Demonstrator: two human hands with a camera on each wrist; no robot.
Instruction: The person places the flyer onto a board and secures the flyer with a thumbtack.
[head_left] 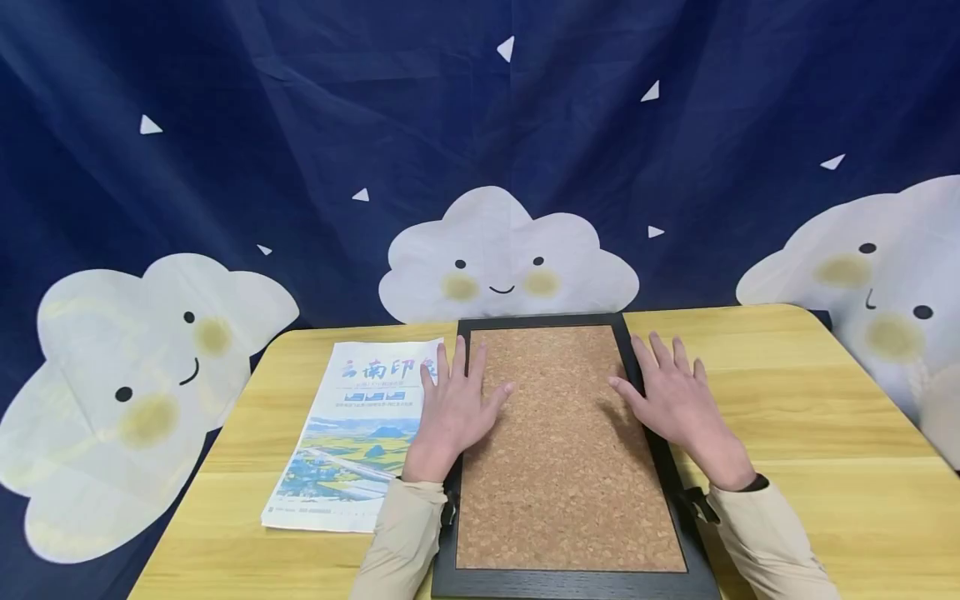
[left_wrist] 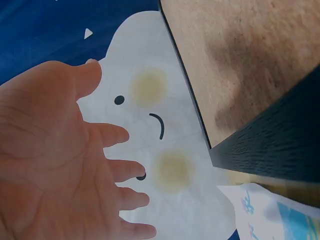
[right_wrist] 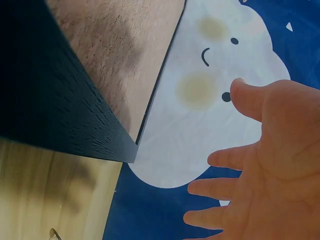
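Note:
A cork board [head_left: 562, 467] in a black frame [head_left: 577, 582] lies lengthwise on the table between the two hands. My left hand [head_left: 457, 408], fingers spread, is over the board's left edge and overlaps the printed paper stack [head_left: 337, 450] beside it. My right hand [head_left: 678, 400] is over the right edge of the frame, its thumb pointing in across the cork. In the wrist views the left palm [left_wrist: 45, 150] and right palm [right_wrist: 295, 155] show bare, with nothing held. Shadows of the hands fall on the cork.
The light wood table [head_left: 810, 417] extends to both sides of the board. Behind it hangs a dark blue cloth [head_left: 420, 100] printed with smiling white clouds and small triangles. The paper stack carries blue lettering and a landscape picture.

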